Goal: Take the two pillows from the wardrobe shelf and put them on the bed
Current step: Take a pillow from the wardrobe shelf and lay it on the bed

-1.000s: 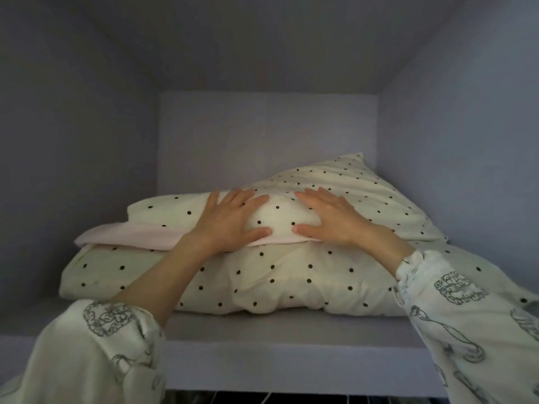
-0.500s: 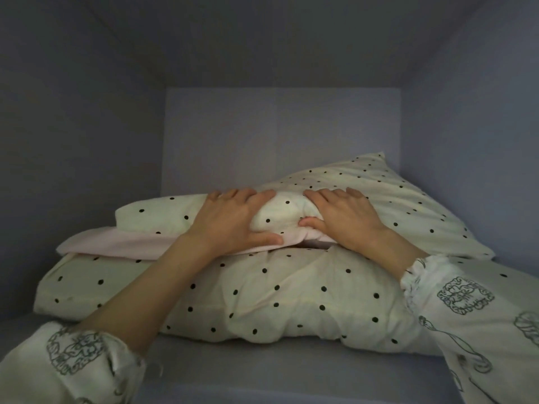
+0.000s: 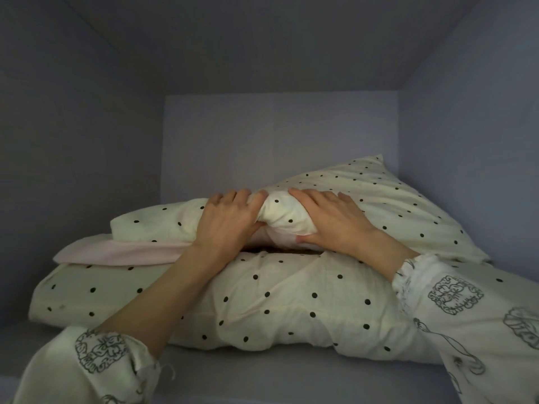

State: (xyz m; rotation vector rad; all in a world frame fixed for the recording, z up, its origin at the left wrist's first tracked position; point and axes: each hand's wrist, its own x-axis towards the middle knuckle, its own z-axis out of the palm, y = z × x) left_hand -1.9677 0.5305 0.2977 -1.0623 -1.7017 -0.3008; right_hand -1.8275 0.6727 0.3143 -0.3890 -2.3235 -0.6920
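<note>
While gripped, top pillow unlabelled.

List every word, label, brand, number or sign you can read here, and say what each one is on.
None: no readable text anywhere in the view.
Sleeves: line-drawn motifs only, no letters made out.
Top pillow and bottom pillow: black dots only, no label or tag showing.
Wardrobe shelf and its walls: plain, no markings.

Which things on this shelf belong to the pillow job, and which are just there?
Job: top pillow, gripped by left hand and right hand; bottom pillow; wardrobe shelf.
Just there: nothing else visible.
</note>
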